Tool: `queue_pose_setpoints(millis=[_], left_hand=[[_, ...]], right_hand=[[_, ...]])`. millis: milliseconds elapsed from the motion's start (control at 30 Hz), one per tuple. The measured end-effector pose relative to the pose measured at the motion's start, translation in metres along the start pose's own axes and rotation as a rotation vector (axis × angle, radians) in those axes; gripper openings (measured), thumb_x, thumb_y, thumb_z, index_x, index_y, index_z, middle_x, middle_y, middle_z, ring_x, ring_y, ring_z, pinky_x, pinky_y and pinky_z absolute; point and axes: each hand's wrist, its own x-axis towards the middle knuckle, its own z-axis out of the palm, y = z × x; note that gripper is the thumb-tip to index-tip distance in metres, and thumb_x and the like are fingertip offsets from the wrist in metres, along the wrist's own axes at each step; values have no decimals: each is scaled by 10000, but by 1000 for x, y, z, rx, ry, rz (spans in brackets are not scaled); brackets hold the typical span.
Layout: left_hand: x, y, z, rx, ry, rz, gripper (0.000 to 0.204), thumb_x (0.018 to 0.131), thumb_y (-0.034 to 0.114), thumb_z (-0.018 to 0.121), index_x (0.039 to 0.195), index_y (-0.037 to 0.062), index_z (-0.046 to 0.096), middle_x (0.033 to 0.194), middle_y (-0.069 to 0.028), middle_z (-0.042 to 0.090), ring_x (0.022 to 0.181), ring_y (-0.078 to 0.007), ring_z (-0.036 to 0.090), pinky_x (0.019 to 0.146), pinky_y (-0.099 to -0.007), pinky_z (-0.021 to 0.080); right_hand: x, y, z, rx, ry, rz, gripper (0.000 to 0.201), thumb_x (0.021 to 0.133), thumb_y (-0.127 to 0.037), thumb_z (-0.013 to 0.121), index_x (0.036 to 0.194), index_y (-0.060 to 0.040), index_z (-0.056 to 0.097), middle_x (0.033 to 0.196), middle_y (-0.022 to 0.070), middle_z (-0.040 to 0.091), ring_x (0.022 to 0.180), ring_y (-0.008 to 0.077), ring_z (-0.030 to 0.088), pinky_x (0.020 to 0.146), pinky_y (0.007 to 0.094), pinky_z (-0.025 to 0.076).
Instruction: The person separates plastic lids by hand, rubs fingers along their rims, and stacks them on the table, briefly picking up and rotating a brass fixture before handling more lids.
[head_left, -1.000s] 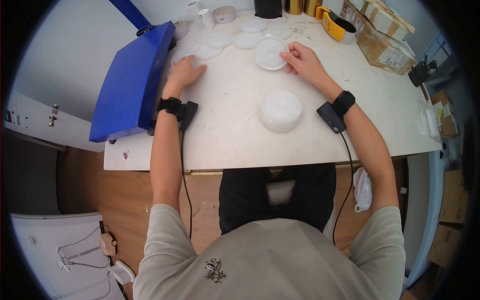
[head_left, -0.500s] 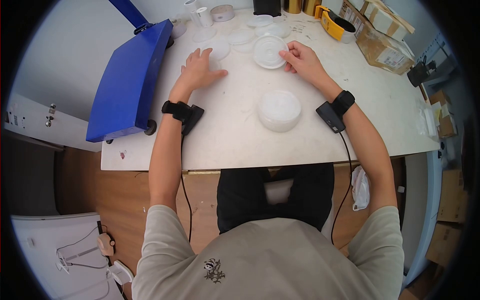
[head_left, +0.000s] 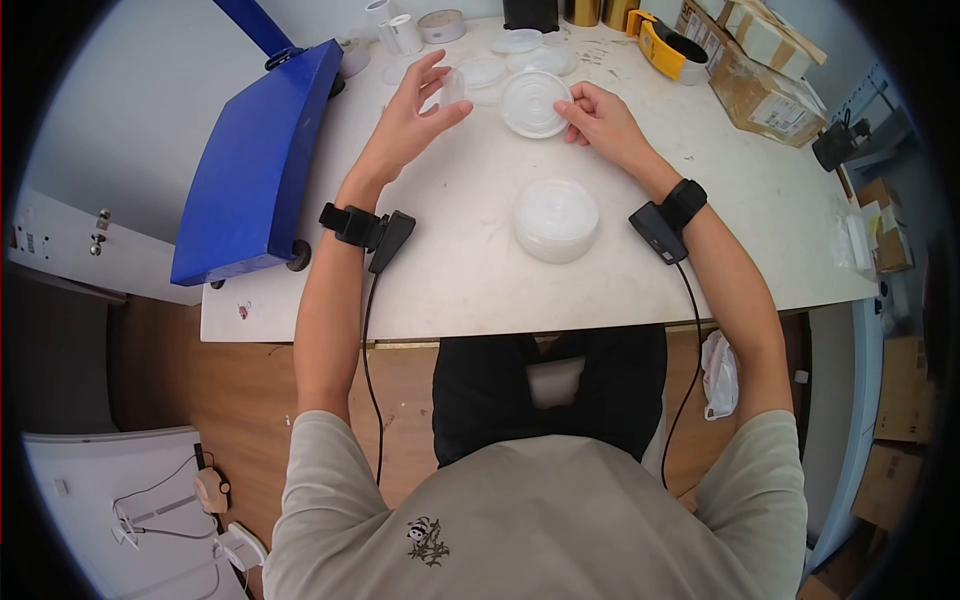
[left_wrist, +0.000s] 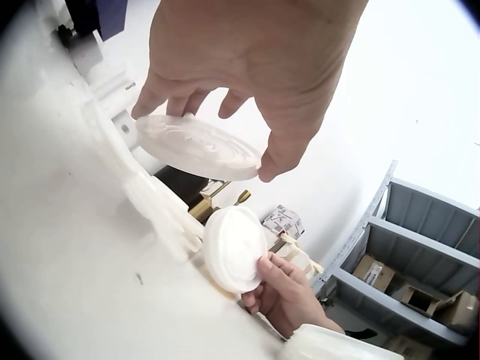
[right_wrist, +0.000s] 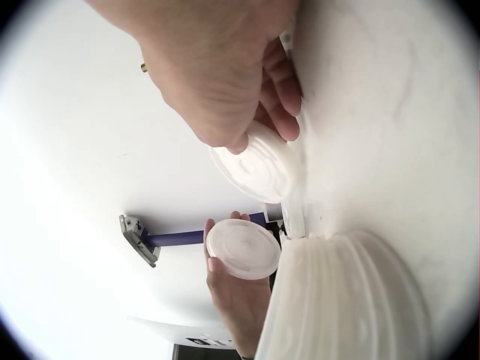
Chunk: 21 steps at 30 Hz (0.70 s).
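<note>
My left hand (head_left: 400, 130) is raised at the back left of the table, holding a round translucent plastic lid (left_wrist: 199, 148) by its edges between thumb and fingertips. In the head view this lid is seen nearly edge-on. Across from it my right hand (head_left: 607, 122) pinches another round lid (head_left: 532, 103) at its right rim, thumb on top, its ringed face tilted up. A short gap separates the two lids. Nearer the body, a stack of similar lids (head_left: 556, 222) stands on the table; its layered edges show in the right wrist view.
Several loose lids (head_left: 541, 60) lie at the back of the white table (head_left: 450, 270). A blue platform (head_left: 255, 165) on wheels stands at the left. White rolls (head_left: 405, 35), a yellow tape dispenser (head_left: 665, 50) and cardboard boxes (head_left: 770, 95) line the far side.
My left hand has come up and rightward from beside the blue platform, now carrying a lid toward the right hand. The right hand and its lid have hardly moved.
</note>
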Motion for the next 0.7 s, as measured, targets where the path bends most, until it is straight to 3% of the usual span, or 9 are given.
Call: queue_pose_setpoints(millis=[67, 200, 367, 500, 700], left_hand=[[-1, 4, 7, -313, -119, -10, 821, 859, 283, 727, 1508, 93, 262, 1474, -195, 382, 1427, -312, 304, 1126, -457, 329], [-6, 9, 18, -368, -213, -36, 822, 853, 268, 731, 1509, 98, 265, 1484, -172, 373, 1435, -320, 290, 1138, -445, 312], [-5, -2, 19, -212, -292, -77, 746, 893, 259, 682, 1494, 68, 284, 1511, -170, 346, 1435, -298, 298, 1151, -418, 291], [-5, -5, 17, -204, -303, -133, 702, 915, 269, 653, 1483, 53, 301, 1510, -177, 354, 1436, -283, 301, 1155, -418, 282], [-7, 0, 14, -210, -191, -238, 717, 921, 400, 619, 1469, 42, 324, 1478, -184, 404, 1375, -279, 382, 1122, -414, 315]], right_hand=[[0, 0, 1, -1, -15, 5, 253, 965, -293, 613, 1023, -47, 604, 754, -10, 640, 653, 53, 591, 580, 210, 461], [0, 0, 0, 11, -40, 2, 248, 945, -263, 639, 1012, -28, 599, 782, 16, 668, 653, 66, 621, 561, 209, 460], [1, 1, 0, 4, -11, 10, 248, 945, -260, 639, 1014, -25, 598, 799, 22, 672, 667, 70, 629, 565, 213, 468], [2, 2, 0, 13, 1, 4, 254, 945, -266, 639, 1015, -25, 598, 824, 26, 673, 688, 75, 634, 566, 216, 474], [3, 4, -1, 8, 3, -7, 260, 946, -279, 639, 1017, -32, 601, 837, 37, 669, 717, 88, 654, 584, 223, 500]])
